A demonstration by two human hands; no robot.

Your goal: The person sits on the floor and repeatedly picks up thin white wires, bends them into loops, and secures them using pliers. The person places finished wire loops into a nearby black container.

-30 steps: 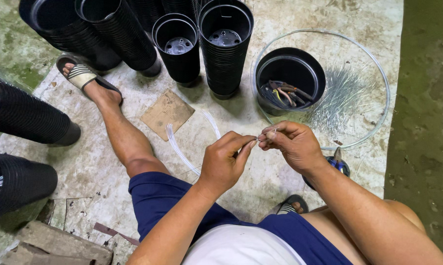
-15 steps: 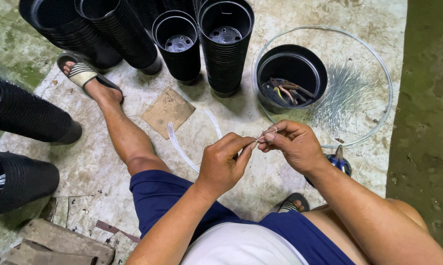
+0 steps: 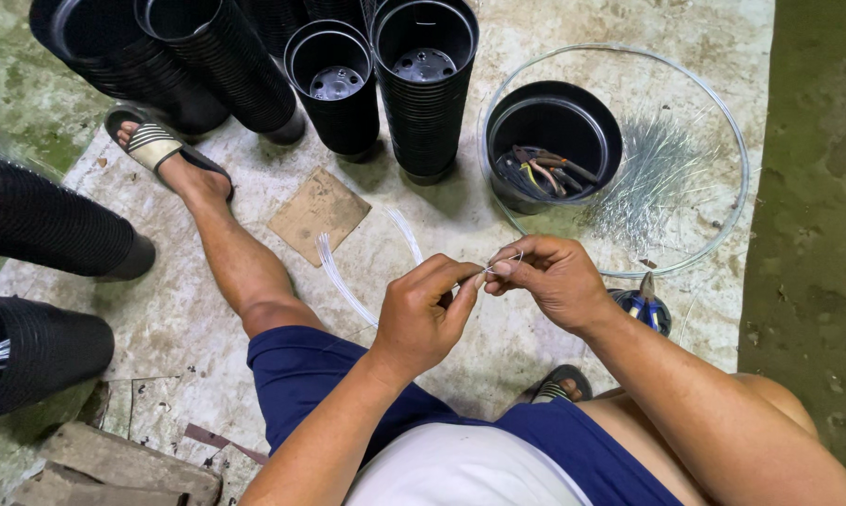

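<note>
Both hands are closed on a thin clear wire (image 3: 487, 269), pinched between the left hand (image 3: 423, 314) and right hand (image 3: 549, 279) above the lap. Just beyond, on the concrete floor (image 3: 189, 309), a clear bowl (image 3: 723, 131) holding a black pot (image 3: 554, 131) and wire pieces (image 3: 653, 178) is seen; stacked black pots (image 3: 423, 84) stand farther off.

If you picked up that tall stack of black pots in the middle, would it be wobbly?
Probably. The stack of black pots is tall and narrow, so it might tip when pushed. The thin-looking plastic pots nest closely, so it is likely light for its size.
</note>
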